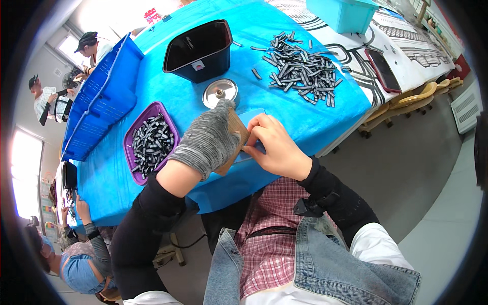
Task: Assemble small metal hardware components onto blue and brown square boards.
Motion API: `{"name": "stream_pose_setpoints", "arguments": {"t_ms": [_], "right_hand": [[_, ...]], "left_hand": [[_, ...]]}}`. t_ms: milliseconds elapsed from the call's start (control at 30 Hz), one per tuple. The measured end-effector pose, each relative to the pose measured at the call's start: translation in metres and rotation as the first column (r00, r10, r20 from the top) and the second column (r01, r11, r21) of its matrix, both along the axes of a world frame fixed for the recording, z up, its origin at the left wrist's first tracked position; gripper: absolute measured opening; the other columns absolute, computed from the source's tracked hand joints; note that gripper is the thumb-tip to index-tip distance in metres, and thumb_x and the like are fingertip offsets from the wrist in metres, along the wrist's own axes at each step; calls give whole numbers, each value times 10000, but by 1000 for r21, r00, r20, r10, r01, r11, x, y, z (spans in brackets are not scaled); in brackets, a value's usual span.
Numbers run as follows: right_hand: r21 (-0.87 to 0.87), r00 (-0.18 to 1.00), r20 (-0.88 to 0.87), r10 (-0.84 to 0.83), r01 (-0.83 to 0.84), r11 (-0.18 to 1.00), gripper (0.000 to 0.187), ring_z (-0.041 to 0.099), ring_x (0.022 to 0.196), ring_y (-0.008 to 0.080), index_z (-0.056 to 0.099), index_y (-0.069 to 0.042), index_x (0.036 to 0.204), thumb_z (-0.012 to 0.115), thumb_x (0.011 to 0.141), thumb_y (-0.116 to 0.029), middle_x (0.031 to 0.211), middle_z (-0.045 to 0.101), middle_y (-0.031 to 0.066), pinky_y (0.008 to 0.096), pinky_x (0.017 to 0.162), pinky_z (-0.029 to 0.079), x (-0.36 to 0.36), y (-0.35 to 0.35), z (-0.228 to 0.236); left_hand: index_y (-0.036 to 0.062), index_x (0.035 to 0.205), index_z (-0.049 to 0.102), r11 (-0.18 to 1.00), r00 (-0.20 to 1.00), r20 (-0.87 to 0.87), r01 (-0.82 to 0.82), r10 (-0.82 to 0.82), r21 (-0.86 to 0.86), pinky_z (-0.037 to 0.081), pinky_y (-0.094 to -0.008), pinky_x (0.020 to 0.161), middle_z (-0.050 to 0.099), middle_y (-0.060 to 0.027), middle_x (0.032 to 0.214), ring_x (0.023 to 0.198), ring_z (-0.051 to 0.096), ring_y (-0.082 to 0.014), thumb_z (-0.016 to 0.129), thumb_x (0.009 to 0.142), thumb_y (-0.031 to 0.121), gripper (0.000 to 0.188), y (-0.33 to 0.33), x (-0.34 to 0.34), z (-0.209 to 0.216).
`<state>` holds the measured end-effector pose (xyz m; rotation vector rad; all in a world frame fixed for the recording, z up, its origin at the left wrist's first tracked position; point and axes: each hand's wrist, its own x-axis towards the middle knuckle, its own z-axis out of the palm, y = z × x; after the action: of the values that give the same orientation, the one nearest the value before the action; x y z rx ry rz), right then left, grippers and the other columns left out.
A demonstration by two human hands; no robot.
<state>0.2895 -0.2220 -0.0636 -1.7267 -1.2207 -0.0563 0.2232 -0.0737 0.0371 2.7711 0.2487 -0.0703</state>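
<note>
My left hand, in a grey knitted glove, is closed around a brown flat piece at the front edge of the blue-covered table. Bare and pinched, my right hand meets the piece's right side; whatever lies between its fingertips is too small or hidden to name. Just beyond the glove is a round silver metal tin with a small brass-coloured fitting on top. A pale blue flat piece shows partly behind my right fingers. To the left, a purple tray holds many short black-and-grey strips.
Loose black-and-grey strips lie piled at the right. A black bin stands behind the tin, and a large blue crate at the left. Farther right are a phone and a turquoise bin. Other people work at the left.
</note>
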Motion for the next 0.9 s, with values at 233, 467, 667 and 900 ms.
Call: {"name": "stream_pose_setpoints", "arguments": {"t_ms": [233,467,667,900], "right_hand": [[47,997,60,40,-42,998,155,479,926,301,531,-41,731,678,688,-19,951,493,102,382,807,390,-1,4,-3],[91,953,-295,68,-43,995,85,570,806,101,585,-26,872,621,856,-101,937,607,46,216,632,449,-14,-8,16],[310,676,-659,329,-155,938,112,537,652,57,606,-46,887,652,847,-141,778,614,-4,220,597,440,-46,1,46],[118,913,-353,205,-174,978,88,519,601,95,616,-33,840,669,811,-96,745,551,37,238,559,424,-82,-5,42]], "left_hand": [[8,1179,486,999,999,19,43,-43,30,476,-385,836,609,-224,1001,962,596,-353,675,724,186,524,7,-7,2],[3,1133,531,743,928,215,-89,303,-664,465,-294,814,598,-68,978,918,560,-149,680,794,293,470,38,-86,-7],[58,959,608,200,813,176,75,555,-977,438,-211,625,557,16,759,685,524,-72,509,869,569,528,47,-149,-77],[7,1129,549,486,917,215,26,336,-873,480,-272,726,630,-66,856,783,609,-136,566,907,229,315,-14,-145,-49]]}}
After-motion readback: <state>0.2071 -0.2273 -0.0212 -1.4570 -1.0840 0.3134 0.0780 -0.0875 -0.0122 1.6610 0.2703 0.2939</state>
